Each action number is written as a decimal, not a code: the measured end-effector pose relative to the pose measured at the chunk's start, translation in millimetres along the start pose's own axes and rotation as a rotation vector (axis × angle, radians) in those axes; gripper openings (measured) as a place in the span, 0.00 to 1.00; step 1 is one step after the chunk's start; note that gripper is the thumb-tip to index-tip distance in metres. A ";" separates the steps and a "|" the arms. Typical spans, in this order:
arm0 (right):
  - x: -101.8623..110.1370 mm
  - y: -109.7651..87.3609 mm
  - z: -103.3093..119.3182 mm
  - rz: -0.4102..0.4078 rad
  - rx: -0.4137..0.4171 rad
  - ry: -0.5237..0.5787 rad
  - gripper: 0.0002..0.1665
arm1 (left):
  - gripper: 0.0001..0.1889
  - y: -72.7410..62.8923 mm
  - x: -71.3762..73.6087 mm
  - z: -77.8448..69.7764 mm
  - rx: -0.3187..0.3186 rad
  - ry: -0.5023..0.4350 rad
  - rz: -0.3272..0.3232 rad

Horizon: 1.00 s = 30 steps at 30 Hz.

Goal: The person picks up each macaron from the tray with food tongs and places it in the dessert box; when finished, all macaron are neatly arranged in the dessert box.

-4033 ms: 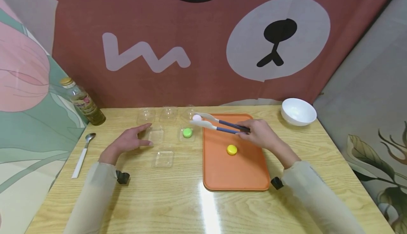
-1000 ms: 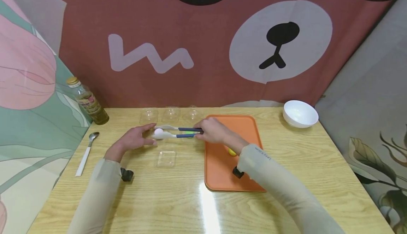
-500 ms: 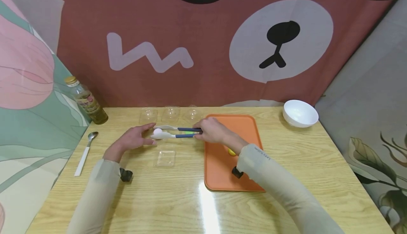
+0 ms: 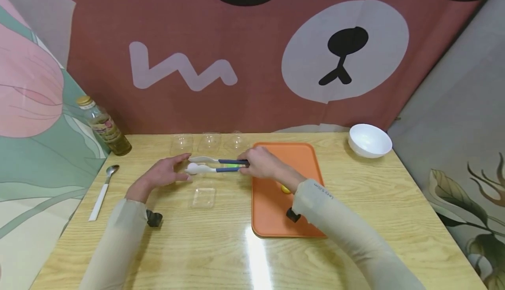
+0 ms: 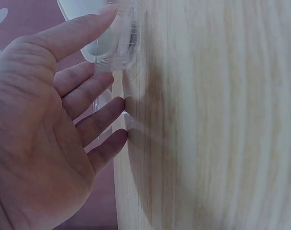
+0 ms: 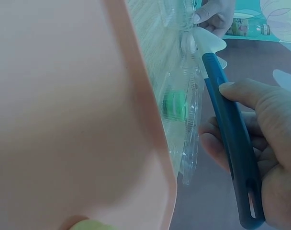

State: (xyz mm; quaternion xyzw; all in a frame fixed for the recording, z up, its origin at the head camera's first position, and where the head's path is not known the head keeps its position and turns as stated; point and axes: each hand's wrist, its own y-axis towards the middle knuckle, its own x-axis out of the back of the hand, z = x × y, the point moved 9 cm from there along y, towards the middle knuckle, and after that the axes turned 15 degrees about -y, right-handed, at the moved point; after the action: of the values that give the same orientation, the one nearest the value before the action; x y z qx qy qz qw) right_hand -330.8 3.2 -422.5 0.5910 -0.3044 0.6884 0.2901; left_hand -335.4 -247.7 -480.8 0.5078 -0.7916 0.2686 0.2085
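Note:
My right hand [image 4: 261, 163] holds blue-handled tongs [image 4: 232, 161] that reach left from the orange tray. Their white tips stand on both sides of a pale pink macaron [image 4: 191, 167], low at a clear plastic box [image 5: 111, 64]; whether it touches the bottom is hidden. My left hand [image 4: 163, 172] holds that box between thumb and index finger, the other fingers loosely spread. Under the tongs, a green macaron [image 6: 174, 105] sits in another clear box. A yellow macaron [image 4: 286, 189] lies on the tray [image 4: 276, 220], partly covered by my right sleeve.
Another clear box [image 4: 203, 198] stands nearer me. Three clear domed lids [image 4: 211, 141] line the back edge. A spoon [image 4: 103, 193] and an oil bottle [image 4: 105, 128] are at left; a white bowl [image 4: 369, 141] stands at back right.
Over four seconds, my right hand has carried the pink macaron left in the tongs, from the tray's edge to the box at my left hand. Lately it sits slightly lower between the tips.

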 end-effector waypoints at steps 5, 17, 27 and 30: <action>2.5 -2.0 -3.9 -0.045 0.000 -0.009 0.22 | 0.47 1.0 0.4 0.5 -0.004 0.018 -0.003; 6.2 -19.2 -23.6 -0.124 -0.006 0.033 0.17 | 0.50 -0.2 2.3 1.8 0.006 0.013 -0.001; 9.0 -38.2 -45.0 -0.116 -0.086 0.089 0.10 | 0.52 -7.5 2.1 2.6 -0.003 -0.032 -0.017; 11.9 -42.7 -49.2 -0.117 -0.099 0.087 0.09 | 0.52 -10.9 2.2 4.4 0.005 -0.030 -0.020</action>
State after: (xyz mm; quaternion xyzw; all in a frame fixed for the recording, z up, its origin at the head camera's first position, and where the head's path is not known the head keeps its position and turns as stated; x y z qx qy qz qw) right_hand -331.3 68.7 -413.2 0.5622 -0.2899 0.6796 0.3716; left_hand -326.6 -255.7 -480.6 0.5204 -0.7887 0.2609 0.1979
